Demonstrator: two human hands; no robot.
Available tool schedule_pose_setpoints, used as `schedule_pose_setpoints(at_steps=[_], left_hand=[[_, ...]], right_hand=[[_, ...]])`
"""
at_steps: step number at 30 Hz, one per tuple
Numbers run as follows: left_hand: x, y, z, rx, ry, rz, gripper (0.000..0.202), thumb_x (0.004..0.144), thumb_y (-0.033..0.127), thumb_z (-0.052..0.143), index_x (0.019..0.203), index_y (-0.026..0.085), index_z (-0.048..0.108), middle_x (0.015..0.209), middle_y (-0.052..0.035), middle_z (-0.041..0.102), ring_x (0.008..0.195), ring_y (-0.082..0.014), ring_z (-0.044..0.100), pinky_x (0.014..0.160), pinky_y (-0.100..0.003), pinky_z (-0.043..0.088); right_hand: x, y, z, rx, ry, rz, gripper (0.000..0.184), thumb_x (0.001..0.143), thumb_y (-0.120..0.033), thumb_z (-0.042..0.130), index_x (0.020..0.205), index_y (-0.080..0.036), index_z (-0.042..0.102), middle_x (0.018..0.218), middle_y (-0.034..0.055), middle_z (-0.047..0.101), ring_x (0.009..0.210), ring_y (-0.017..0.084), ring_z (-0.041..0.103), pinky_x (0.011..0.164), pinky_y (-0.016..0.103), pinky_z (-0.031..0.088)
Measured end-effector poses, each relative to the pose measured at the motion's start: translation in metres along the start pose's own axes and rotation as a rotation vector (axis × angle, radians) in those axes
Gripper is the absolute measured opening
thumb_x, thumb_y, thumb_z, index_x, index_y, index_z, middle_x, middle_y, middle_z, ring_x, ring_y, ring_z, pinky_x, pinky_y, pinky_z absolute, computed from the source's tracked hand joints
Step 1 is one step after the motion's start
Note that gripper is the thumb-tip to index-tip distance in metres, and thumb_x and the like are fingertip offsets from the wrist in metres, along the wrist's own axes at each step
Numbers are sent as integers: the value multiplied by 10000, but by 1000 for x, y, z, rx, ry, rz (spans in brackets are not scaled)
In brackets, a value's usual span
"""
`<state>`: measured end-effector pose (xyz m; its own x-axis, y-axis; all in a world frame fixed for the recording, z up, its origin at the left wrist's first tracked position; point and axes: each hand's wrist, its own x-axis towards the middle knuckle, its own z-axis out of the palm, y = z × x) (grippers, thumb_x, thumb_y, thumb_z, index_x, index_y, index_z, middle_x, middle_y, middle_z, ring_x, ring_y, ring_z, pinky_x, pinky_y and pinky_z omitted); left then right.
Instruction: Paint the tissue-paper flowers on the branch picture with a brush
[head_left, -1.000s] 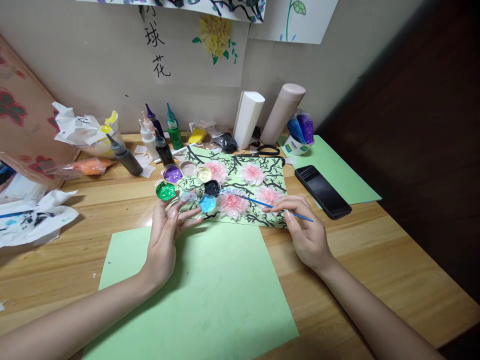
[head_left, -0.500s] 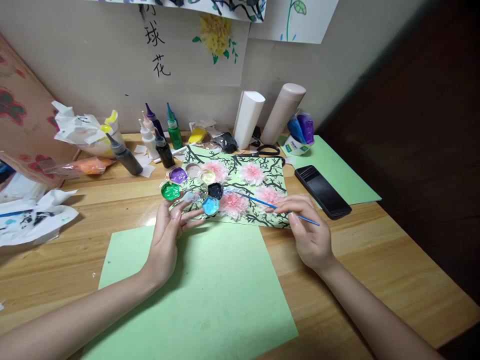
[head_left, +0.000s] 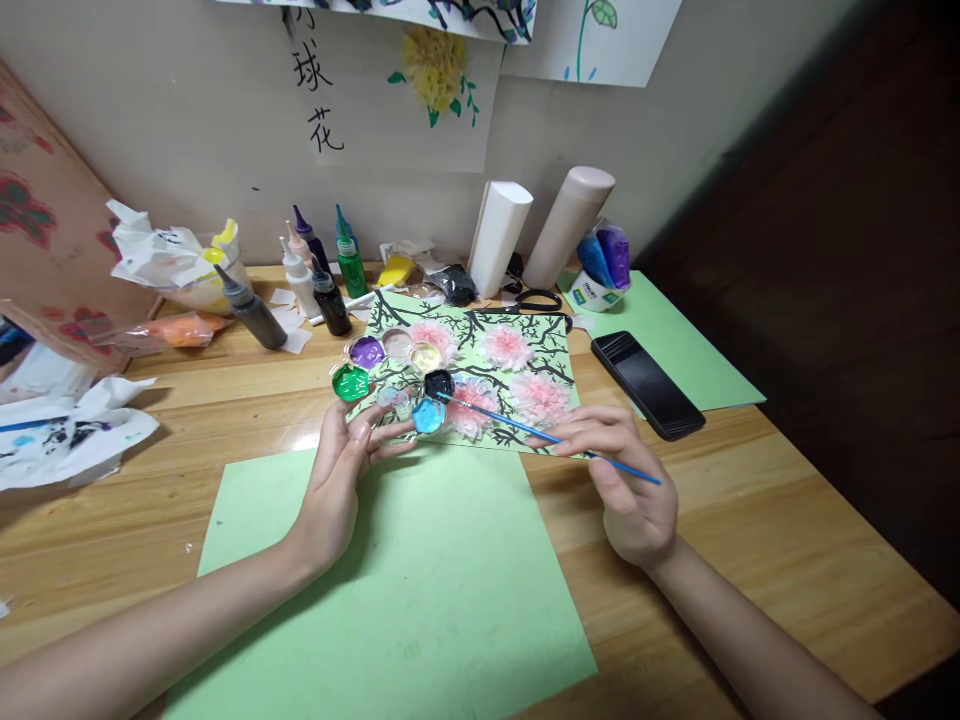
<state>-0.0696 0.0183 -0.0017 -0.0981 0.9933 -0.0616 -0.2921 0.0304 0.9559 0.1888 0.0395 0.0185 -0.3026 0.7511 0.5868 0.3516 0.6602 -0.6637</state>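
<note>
My left hand [head_left: 346,465] holds up a clear flower-shaped paint palette [head_left: 392,398], its fingers under the near side. Purple, green, black, light blue, cream and pale pink paint fill its wells. In my right hand [head_left: 626,480] is a thin blue paintbrush [head_left: 517,425], pinched between thumb and fingers. The brush's tip is at the edge of the black well. Behind and below the palette lies a green sheet painted with black branches [head_left: 551,330], carrying pink paper flowers [head_left: 508,346]. Part of that sheet is hidden by the palette and my hands.
A plain green sheet [head_left: 405,590] lies in front of me. Paint bottles [head_left: 330,302] and crumpled tissue [head_left: 169,255] stand at the back left. Scissors [head_left: 536,302], a white bottle [head_left: 499,240] and a pinkish bottle [head_left: 566,230] are behind; a black phone [head_left: 649,385] lies right.
The brush has moved back and down, its tip coming from over the flower sheet to the palette's black well. My right hand has shifted slightly right and nearer. The palette stays held.
</note>
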Motion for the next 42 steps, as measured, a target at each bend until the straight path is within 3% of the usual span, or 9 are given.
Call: schedule_pose_setpoints(at_steps=[3,7,25,30,36,42], left_hand=[[1,0,1,16,34,19,318,925,350,445,1227,253,416,1277,-75,506,1031,-219,608,860,-407,539],[2,1,1,22,62,41,293,925,356,446,1197,247,437,1256,-62,514,999,-200,619,848,-380,548],[3,0,0,23,57,40,332,922,359,443,1231,240,419,1264,-78,506,997,-199,619,862,-399,541],[2,-1,-1,22,53,42,312,922,362,438,1211,242,426,1279,-79,505,1008,-205,614,866,-411,537],[3,-1,-2,22,55,51,283,923,360,439,1180,243,450,1254,-66,511,998,-205,619,849,-397,548],[3,0,-1,16,63,56,308,922,347,439,1212,242,438,1260,-74,506,987,-200,623,833,-383,556]], right_hand=[[1,5,1,-11,65,75,237,909,-204,388,959,-259,614,917,38,651,981,219,517,872,388,419],[2,10,2,-19,24,137,248,922,-207,376,967,-254,616,927,40,625,962,205,510,868,367,411],[3,12,0,-88,18,65,251,905,-185,382,939,-242,625,889,51,625,936,216,524,832,382,429],[3,11,-1,-94,81,33,254,896,-178,387,936,-245,629,880,50,624,937,219,535,826,381,438],[4,11,-1,-171,-14,28,249,880,-157,407,969,-242,623,913,47,631,935,210,536,823,365,446],[3,11,-2,-169,33,7,230,865,-159,431,990,-229,611,923,49,624,934,200,547,838,357,449]])
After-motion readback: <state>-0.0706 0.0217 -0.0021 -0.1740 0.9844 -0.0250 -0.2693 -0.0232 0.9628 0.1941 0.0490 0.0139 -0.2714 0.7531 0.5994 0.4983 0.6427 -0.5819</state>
